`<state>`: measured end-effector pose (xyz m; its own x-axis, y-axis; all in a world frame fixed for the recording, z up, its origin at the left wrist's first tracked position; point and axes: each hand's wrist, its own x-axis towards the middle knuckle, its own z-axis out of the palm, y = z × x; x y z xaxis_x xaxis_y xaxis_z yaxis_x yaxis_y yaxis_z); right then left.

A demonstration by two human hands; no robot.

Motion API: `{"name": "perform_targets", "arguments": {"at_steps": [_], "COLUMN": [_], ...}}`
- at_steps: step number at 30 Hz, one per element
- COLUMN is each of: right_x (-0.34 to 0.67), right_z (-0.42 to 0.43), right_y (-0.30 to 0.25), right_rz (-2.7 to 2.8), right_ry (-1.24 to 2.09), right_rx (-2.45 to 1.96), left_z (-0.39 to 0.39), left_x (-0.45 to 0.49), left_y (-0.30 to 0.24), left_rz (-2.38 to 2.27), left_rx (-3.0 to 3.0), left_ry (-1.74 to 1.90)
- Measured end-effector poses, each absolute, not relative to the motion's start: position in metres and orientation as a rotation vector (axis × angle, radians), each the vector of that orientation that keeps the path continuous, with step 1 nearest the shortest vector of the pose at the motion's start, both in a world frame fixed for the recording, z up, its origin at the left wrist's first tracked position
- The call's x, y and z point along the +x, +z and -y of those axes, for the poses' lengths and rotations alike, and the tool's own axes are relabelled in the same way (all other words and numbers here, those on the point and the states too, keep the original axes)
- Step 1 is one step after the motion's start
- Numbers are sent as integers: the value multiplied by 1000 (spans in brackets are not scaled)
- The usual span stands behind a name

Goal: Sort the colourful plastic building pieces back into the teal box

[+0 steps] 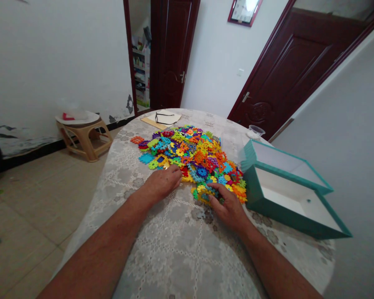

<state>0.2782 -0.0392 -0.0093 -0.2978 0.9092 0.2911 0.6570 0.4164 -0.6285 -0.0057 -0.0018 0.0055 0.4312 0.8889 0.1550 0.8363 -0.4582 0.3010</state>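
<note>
A heap of colourful plastic gear-shaped pieces (193, 149) lies on the table. My left hand (166, 181) rests at the near edge of the heap, its fingers curled inward beside yellow pieces. What those fingers hold, if anything, is hidden behind the hand. On the right, my right hand (229, 204) pinches a yellow gear piece (202, 197) between thumb and fingers, low at the front of the heap. Part of that piece is covered by the fingertips.
An open teal box (286, 222) with a white inside stands right of the heap, its lid (293, 160) behind it. Eyeglasses (164, 118) lie on papers at the back. A clear plastic cup (257, 130) is at the far right edge. A stool (85, 135) stands left of the table.
</note>
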Motion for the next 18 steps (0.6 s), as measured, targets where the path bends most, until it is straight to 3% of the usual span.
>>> {"name": "perform_targets", "arguments": {"at_steps": [8,18], "right_x": [276,275], "right_z": [40,41], "right_y": [-11,-2], "right_rz": [1971,2029], "right_ry": [678,731], "right_rx": [-1065,-1210], "left_z": [10,22], "left_x": [6,36], "left_y": [4,4], "left_rz": [-1168,-946], "left_rx": [2330,1881], "left_ry": [797,701]}}
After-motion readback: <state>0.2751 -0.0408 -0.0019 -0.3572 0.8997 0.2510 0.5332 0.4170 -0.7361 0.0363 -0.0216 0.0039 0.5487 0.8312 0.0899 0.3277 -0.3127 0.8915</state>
